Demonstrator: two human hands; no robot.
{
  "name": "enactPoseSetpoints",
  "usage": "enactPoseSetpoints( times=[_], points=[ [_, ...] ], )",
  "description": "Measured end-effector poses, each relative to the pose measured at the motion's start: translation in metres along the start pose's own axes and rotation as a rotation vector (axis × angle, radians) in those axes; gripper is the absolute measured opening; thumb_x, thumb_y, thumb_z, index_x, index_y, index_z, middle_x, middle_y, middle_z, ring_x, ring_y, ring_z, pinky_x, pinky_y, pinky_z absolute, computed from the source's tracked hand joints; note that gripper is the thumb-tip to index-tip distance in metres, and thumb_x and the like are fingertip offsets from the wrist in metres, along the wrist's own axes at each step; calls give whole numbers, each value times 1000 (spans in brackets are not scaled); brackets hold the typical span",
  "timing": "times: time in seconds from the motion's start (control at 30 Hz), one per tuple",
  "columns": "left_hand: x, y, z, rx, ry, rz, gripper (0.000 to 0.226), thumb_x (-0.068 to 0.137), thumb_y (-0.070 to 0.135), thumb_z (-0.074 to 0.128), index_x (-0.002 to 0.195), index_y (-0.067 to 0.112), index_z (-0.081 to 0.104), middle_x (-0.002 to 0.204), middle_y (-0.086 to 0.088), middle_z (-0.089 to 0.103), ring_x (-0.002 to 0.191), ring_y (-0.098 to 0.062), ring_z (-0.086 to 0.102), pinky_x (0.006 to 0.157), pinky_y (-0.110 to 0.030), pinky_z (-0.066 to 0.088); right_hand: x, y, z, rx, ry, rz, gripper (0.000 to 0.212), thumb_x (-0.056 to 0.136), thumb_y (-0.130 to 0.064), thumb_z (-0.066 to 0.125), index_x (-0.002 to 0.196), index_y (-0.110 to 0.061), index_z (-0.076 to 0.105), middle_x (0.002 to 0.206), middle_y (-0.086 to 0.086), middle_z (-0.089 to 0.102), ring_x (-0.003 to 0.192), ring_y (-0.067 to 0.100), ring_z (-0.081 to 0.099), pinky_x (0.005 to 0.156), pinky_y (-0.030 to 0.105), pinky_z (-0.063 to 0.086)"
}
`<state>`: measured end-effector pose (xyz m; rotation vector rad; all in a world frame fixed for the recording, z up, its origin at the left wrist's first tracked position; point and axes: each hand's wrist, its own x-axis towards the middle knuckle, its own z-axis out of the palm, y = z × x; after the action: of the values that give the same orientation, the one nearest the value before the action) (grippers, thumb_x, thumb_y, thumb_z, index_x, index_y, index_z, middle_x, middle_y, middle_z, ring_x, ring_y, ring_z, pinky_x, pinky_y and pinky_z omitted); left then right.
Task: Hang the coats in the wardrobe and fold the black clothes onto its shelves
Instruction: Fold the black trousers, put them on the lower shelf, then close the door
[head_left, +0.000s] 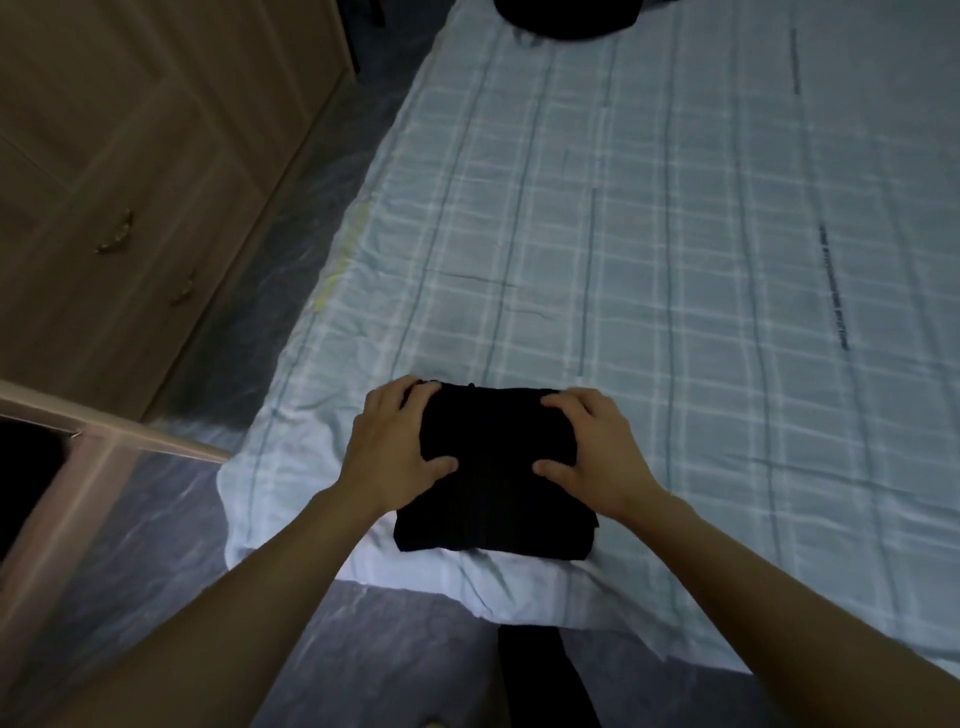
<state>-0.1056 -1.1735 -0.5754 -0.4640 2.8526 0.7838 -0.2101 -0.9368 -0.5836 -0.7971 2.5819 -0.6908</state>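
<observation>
A folded black garment (496, 499) lies as a compact rectangle near the front corner of the bed (675, 260). My left hand (395, 447) grips its left side, fingers curled over the far edge and thumb pressed on top. On the other side my right hand (592, 447) grips it the same way. More black clothing (566, 18) lies at the far end of the bed, cut off by the frame's top. The wooden wardrobe (130, 171) stands to the left with its doors closed.
An open wooden door edge (119, 431) juts in at the left, with a dark opening behind it. Grey marbled floor (156, 519) runs between wardrobe and bed. The bed carries a pale checked sheet. A dark shape (540, 675) lies on the floor below the bed's edge.
</observation>
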Motion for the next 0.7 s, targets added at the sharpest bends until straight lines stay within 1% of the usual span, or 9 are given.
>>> enactPoseSetpoints(
  times=[0.1,0.13,0.2,0.27,0.3,0.37,0.43,0.57,0.7],
  points=[
    [27,-5,7,209,-183,-56,118,61,61,79,153,33,11,161,-5,10,147,-29,9,117,-46,22,34,6,5,-200,-231,4,112,62,-56,80,151,-25,20,156,6,25,143,26,23,117,43,17],
    [36,-8,10,260,-236,-45,121,59,64,79,153,33,9,161,-4,12,147,-29,11,118,-46,21,45,9,7,-238,-311,1,117,60,-59,79,152,-25,15,156,5,24,143,26,24,117,43,16],
    [51,-14,13,235,-338,-39,118,56,63,80,150,34,17,152,0,33,139,-26,31,114,-44,28,65,14,9,-245,-455,9,120,56,-61,81,151,-23,19,150,5,33,136,26,34,115,41,23],
    [60,-13,16,152,-377,-61,99,55,57,83,137,35,33,129,5,51,118,-21,51,101,-40,40,82,17,11,-235,-534,21,108,50,-59,83,140,-22,36,133,3,48,121,25,47,106,39,37],
    [61,-11,17,119,-368,-71,87,57,53,83,129,35,38,119,7,55,109,-19,55,95,-38,45,88,19,13,-204,-558,43,94,50,-56,85,129,-21,46,123,1,54,113,23,52,99,37,42],
    [58,-5,17,83,-313,-83,65,66,44,79,119,34,44,109,9,59,99,-18,60,85,-36,50,97,19,15,-103,-594,102,62,55,-45,87,104,-19,59,105,-1,62,101,20,61,87,32,49],
    [50,0,11,62,-251,-90,50,74,38,73,117,32,47,103,9,64,96,-18,63,80,-32,49,102,11,10,-30,-618,125,43,61,-33,87,94,-17,65,99,0,64,97,19,64,82,30,52],
    [20,-7,-23,-38,-91,-159,39,78,33,68,114,33,54,100,10,65,93,-17,63,80,-32,50,111,-37,-15,64,-608,46,40,73,-22,82,109,-16,64,109,1,64,102,18,62,89,28,48],
    [-30,-28,-89,-102,151,-301,41,70,31,62,110,34,58,92,9,66,85,-20,65,77,-37,52,133,-131,-33,-37,-624,-192,31,73,-26,80,87,-24,52,89,-4,61,91,20,62,78,30,46]
  ],
)
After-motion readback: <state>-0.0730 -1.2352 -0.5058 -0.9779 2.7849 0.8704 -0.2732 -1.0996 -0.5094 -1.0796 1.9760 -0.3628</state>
